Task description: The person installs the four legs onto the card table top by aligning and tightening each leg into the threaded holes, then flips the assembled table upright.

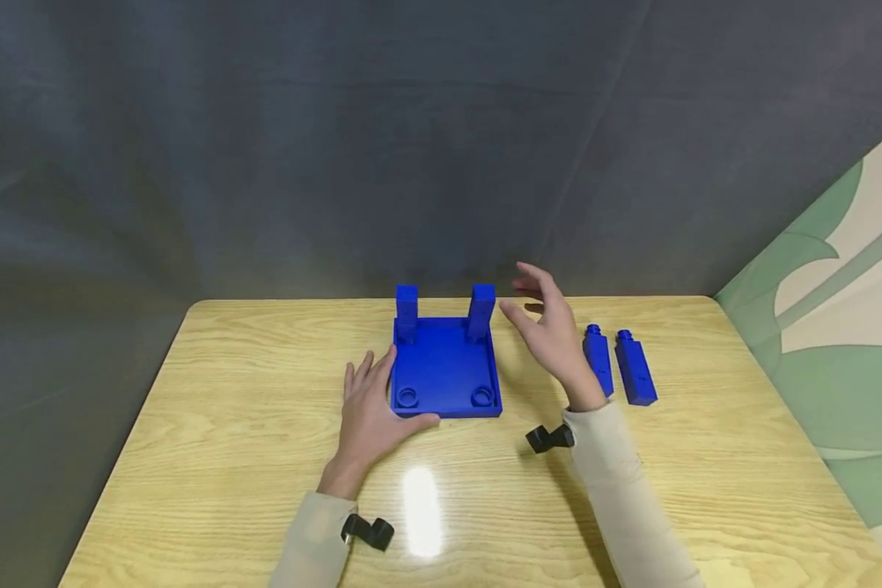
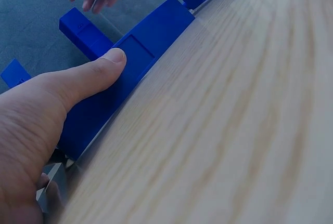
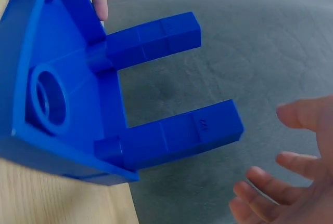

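Note:
A blue square tabletop with a raised rim lies underside up. Two blue legs, the left one and the right one, stand upright in its far corners. Round sockets show at the near corners, one on the left and one on the right. My left hand grips the near-left corner, thumb along the front side and fingers along the left side. Beside the far-right leg, my right hand hovers with spread, slightly bent fingers, apart from the leg and holding nothing.
Two loose blue legs, one nearer and one farther right, lie on the wooden table, threaded ends pointing away. A dark curtain hangs behind the table's far edge. Patterned cloth is at the right.

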Demonstrator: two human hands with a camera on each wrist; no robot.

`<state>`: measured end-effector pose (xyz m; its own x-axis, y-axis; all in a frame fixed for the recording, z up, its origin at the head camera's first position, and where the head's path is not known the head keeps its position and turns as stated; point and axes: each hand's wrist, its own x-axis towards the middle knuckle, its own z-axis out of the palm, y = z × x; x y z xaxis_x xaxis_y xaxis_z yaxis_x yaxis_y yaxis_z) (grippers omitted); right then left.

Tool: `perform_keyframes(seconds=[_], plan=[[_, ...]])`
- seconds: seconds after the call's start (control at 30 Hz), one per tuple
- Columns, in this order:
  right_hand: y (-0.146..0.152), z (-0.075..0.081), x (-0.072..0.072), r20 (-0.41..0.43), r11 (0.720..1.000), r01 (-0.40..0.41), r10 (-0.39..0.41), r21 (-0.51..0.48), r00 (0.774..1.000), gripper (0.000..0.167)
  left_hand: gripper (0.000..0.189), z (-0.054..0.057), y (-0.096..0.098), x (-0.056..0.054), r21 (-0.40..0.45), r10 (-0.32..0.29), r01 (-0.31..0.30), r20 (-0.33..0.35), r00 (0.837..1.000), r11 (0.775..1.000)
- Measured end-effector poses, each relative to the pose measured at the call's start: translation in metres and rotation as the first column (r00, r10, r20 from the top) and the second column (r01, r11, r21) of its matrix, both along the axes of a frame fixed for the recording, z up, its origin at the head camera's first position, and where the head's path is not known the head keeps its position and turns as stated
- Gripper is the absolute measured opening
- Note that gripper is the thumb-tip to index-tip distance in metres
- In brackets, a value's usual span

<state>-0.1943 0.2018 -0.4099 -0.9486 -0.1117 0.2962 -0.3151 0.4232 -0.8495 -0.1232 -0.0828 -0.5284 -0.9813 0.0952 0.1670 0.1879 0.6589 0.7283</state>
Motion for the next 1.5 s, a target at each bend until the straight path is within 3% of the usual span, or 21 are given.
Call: perform_keyframes(seconds=[0.33, 0.67, 0.97, 1.27, 1.5], plan=[[0.040, 0.005, 0.032, -0.058, 0.989, 0.151, -0.151, -0.006, 0.987, 0.057, 0.137, -0.001, 0.008, -0.004, -0.003, 0.000, 0.000, 0.013, 1.000, 1.000], [0.083, -0.021, 0.057, -0.138, 0.942, 0.313, -0.296, 0.120, 0.945, 0.061, 0.137, -0.004, 0.011, -0.005, 0.001, 0.005, -0.005, 0.003, 1.000, 1.000], [0.100, -0.043, 0.075, -0.222, 0.910, 0.346, -0.298, 0.227, 0.928, 0.066, 0.136, -0.005, 0.011, -0.005, -0.012, 0.000, 0.000, -0.010, 1.000, 1.000], [0.103, -0.063, 0.077, -0.200, 0.867, 0.373, -0.322, 0.330, 0.925, 0.078, 0.137, -0.007, 0.010, -0.005, -0.015, 0.009, -0.009, -0.008, 1.000, 1.000], [0.105, -0.069, 0.078, -0.207, 0.844, 0.379, -0.321, 0.380, 0.924, 0.087, 0.135, -0.005, 0.011, -0.006, -0.018, -0.004, 0.004, -0.012, 1.000, 1.000]])
